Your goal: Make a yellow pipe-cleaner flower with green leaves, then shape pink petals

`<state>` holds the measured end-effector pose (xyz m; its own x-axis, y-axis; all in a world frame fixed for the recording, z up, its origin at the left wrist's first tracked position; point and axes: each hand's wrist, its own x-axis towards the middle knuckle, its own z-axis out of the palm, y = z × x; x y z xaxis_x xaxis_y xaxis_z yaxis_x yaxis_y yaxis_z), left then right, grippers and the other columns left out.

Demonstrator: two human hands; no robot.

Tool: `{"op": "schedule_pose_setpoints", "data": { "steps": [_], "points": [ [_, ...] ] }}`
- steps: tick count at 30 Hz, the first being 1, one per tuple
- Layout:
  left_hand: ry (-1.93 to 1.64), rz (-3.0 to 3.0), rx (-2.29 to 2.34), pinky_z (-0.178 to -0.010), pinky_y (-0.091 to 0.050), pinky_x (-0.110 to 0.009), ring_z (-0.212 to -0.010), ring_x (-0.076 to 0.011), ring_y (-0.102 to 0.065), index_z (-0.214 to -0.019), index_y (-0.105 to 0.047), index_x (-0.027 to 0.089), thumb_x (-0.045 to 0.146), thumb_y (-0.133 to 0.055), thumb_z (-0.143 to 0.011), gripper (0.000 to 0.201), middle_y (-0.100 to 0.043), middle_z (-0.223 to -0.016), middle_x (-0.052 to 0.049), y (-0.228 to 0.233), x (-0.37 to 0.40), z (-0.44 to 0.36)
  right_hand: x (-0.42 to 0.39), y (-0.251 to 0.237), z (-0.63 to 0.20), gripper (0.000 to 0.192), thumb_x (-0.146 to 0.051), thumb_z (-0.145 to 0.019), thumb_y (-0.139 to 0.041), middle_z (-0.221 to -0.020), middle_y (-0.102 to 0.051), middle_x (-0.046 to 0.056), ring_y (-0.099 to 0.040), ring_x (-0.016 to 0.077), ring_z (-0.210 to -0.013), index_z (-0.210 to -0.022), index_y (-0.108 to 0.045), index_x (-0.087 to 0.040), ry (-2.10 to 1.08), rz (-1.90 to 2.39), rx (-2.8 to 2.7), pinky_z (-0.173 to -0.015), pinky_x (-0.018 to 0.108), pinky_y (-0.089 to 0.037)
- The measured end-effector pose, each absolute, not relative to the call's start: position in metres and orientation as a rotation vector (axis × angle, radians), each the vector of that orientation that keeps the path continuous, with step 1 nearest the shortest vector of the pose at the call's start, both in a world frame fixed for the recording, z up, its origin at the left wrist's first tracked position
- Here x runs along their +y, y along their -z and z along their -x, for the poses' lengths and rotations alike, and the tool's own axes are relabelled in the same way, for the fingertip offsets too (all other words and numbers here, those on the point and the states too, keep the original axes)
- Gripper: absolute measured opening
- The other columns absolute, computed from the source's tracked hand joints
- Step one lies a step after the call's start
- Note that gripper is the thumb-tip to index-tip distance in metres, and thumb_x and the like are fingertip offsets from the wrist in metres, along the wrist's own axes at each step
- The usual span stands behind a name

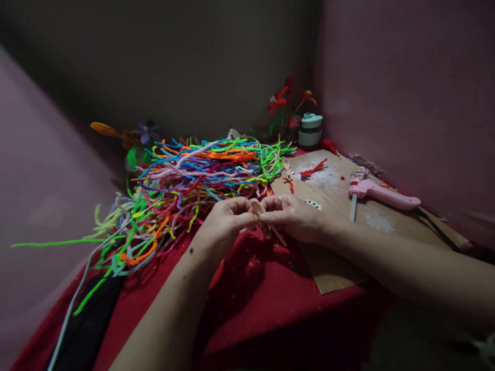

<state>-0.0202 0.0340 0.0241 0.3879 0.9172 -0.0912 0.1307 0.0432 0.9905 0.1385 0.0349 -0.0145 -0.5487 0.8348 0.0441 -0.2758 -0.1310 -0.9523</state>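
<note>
A beige pipe cleaner [256, 207] is pinched between the fingertips of both hands, its upper part flat and folded like a small petal. Its thin tail slants down to the right, below my fingers. My left hand [231, 219] is closed on it with thumb and index finger. From the other side my right hand [297, 216] grips it too, its fingertips almost touching those of my left. The fingers hide part of the piece. Just behind my hands lies a large tangled heap of colourful pipe cleaners [201, 172].
A pink hot glue gun [386, 196] with a glue stick in it lies on a cardboard sheet [340, 263]. Red pipe cleaner pieces [314, 168] are on the sheet. A lidded container [310, 131] and red flowers [277, 100] stand behind. A pale cable [85, 278] crosses the red cloth [154, 309].
</note>
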Motion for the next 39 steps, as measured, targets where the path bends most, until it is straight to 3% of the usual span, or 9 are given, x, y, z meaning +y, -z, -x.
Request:
{"op": "schedule_pose_setpoints", "data": {
  "steps": [11,19,25,31,35,39],
  "points": [
    [-0.749,-1.442,1.038,-0.061,-0.043,-0.025,-0.057,-0.0121,-0.055,-0.065,-0.065,0.013,0.012,-0.062,-0.061,0.005,-0.062,-0.059,0.0,-0.026,0.033,0.022,0.035,0.012,-0.14,0.019,-0.026,-0.069,-0.068,-0.062,-0.059,-0.001,-0.053,0.0084,-0.049,-0.069,-0.053,-0.015,-1.822,0.629,-1.37,-0.046,0.021,-0.041],
    [-0.86,-1.427,0.975,-0.071,-0.044,-0.024,-0.071,-0.0122,-0.058,-0.081,-0.068,0.014,0.021,-0.064,-0.071,0.013,-0.065,-0.078,-0.002,-0.023,0.035,0.023,0.033,0.01,-0.136,0.012,-0.021,-0.071,-0.061,-0.048,-0.053,-0.004,-0.047,0.007,-0.038,-0.067,-0.05,-0.016,-1.718,0.828,-1.353,-0.038,0.018,-0.035],
    [-0.98,-1.467,1.138,-0.066,-0.045,-0.023,-0.066,-0.0125,-0.057,-0.074,-0.072,0.013,0.024,-0.069,-0.068,0.013,-0.067,-0.071,-0.003,-0.019,0.034,0.016,0.03,0.008,-0.133,0.002,-0.017,-0.069,-0.056,-0.054,-0.057,-0.003,-0.049,0.0083,-0.039,-0.07,-0.056,-0.016,-1.647,0.943,-1.301,-0.038,0.02,-0.037],
    [-1.116,-1.696,1.157,-0.064,-0.045,-0.023,-0.07,-0.0136,-0.059,-0.073,-0.073,0.016,0.022,-0.066,-0.071,0.009,-0.067,-0.076,-0.003,-0.016,0.031,0.014,0.025,0.004,-0.135,0.02,-0.027,-0.07,-0.059,-0.049,-0.056,0.0,-0.047,0.0088,-0.037,-0.057,-0.059,-0.013,-1.628,0.971,-1.34,-0.034,0.02,-0.035],
    [-1.318,-2.017,1.193,-0.064,-0.044,-0.023,-0.068,-0.0124,-0.057,-0.069,-0.071,0.017,0.019,-0.063,-0.074,0.01,-0.063,-0.069,-0.001,-0.011,0.028,0.01,0.024,0.006,-0.134,0.014,-0.021,-0.069,-0.054,-0.046,-0.054,-0.001,-0.042,0.0087,-0.032,-0.057,-0.057,-0.015,-1.629,0.999,-1.307,-0.029,0.021,-0.028],
    [-1.249,-1.963,1.232,-0.064,-0.044,-0.022,-0.066,-0.0125,-0.058,-0.067,-0.069,0.016,0.023,-0.06,-0.077,0.015,-0.064,-0.068,-0.001,-0.013,0.028,0.01,0.023,0.004,-0.132,0.014,-0.018,-0.067,-0.055,-0.046,-0.055,-0.001,-0.044,0.009,-0.035,-0.053,-0.056,-0.015,-1.653,1.02,-1.267,-0.033,0.021,-0.032]
  ]
}}
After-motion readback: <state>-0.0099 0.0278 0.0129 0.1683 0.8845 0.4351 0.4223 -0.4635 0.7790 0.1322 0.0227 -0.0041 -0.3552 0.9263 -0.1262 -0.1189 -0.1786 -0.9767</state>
